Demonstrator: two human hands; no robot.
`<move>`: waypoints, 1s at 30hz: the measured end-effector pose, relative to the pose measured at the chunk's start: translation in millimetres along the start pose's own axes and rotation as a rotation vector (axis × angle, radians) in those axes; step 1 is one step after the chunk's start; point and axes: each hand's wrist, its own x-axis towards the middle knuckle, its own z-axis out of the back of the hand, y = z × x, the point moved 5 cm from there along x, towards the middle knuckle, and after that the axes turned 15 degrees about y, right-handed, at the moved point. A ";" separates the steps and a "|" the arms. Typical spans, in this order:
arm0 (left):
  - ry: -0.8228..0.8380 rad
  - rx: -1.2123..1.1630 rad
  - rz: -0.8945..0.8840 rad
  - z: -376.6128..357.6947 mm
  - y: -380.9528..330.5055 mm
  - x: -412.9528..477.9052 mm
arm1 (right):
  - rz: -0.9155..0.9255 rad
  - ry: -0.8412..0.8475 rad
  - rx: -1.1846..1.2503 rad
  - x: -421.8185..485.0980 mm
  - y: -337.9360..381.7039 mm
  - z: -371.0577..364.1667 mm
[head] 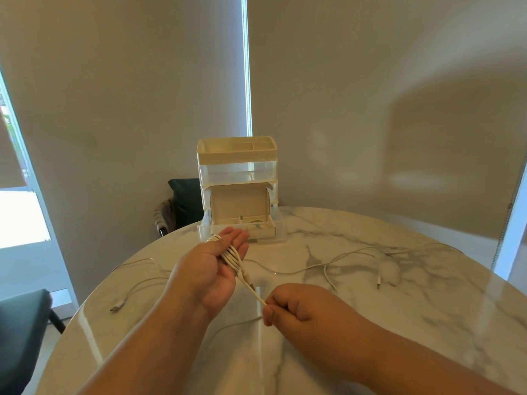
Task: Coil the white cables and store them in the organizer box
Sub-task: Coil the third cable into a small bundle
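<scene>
1. The right hand (288, 305) is curled into a fist. Its thumb and forefinger pinch a white cable (253, 289) and hold it taut, low over the table.
2. The cable runs up and left to the left hand (219, 263), which is held palm up with its fingers straight. Several loops (231, 252) are wound round those fingers. I cannot tell whether the thumb pins them.
3. As I judge it, this cable is partly wound. A thin strand (236, 323) leaves the fist toward the left forearm, so some of it remains to be wound, but I cannot tell how much. The cable has not yet gone into the box.
4. Just beyond the left fingertips stands the organizer box (238, 155), tiered, cream and clear. Its bottom drawer (279, 232) is pulled open and holds a small cardboard box (239, 203) with its lid up. Something pale and coiled seems to lie inside, perhaps a cable already stored, but it is too small to be sure.
5. A second cable (356, 253) sprawls uncoiled to the right of the hands. More loose cable (134, 289) lies at the left, with a connector near the table edge. The work looks less than half done.
6. The surface is a round, glossy marble table (370, 337), white with grey veins.
7. A dark chair (20, 323) sits at the near left, and another chair (185, 201) stands behind the box. Beige blinds (342, 95) are drawn, and a bright window (20, 218) shows at the left.
</scene>
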 end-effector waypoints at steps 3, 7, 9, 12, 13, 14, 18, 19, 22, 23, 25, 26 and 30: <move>0.017 0.065 -0.020 -1.4 -0.9 -1.2 | 0.018 -0.008 0.001 -1.1 0.5 1.2; 0.105 0.420 -0.077 -13.7 0.4 -7.8 | 0.077 -0.006 -0.008 -2.5 2.1 2.6; 0.213 0.763 -0.081 -24.0 8.8 -13.2 | 0.103 -0.019 -0.102 -3.3 4.0 3.8; 0.301 0.981 0.035 -26.4 27.5 -14.6 | 0.127 -0.077 -0.201 -7.9 4.3 11.1; 0.313 1.030 0.065 -25.3 30.7 -13.7 | 0.132 -0.097 -0.210 -9.7 3.5 14.7; 0.344 1.084 0.085 -25.1 32.7 -13.1 | 0.133 -0.112 -0.213 -10.9 2.8 18.1; 0.566 1.070 0.140 -37.2 40.3 -19.4 | 0.159 -0.173 -0.205 -14.0 4.2 28.8; 0.540 1.043 0.145 -37.1 40.5 -19.7 | 0.175 -0.193 -0.190 -14.9 5.4 31.5; 0.499 0.977 0.225 -29.8 45.8 -18.4 | 0.208 -0.238 -0.214 -18.6 9.4 37.7; 0.536 0.934 0.262 -30.2 49.2 -19.0 | 0.213 -0.260 -0.249 -19.6 10.4 38.7; 0.558 0.893 0.295 -30.3 50.2 -22.4 | 0.208 -0.330 -0.285 -22.0 10.4 41.2; 0.580 0.902 0.297 -28.1 52.3 -20.7 | 0.205 -0.364 -0.276 -23.4 9.7 42.8; 0.697 0.930 0.302 -32.4 54.1 -21.0 | 0.202 -0.395 -0.261 -24.9 8.5 44.2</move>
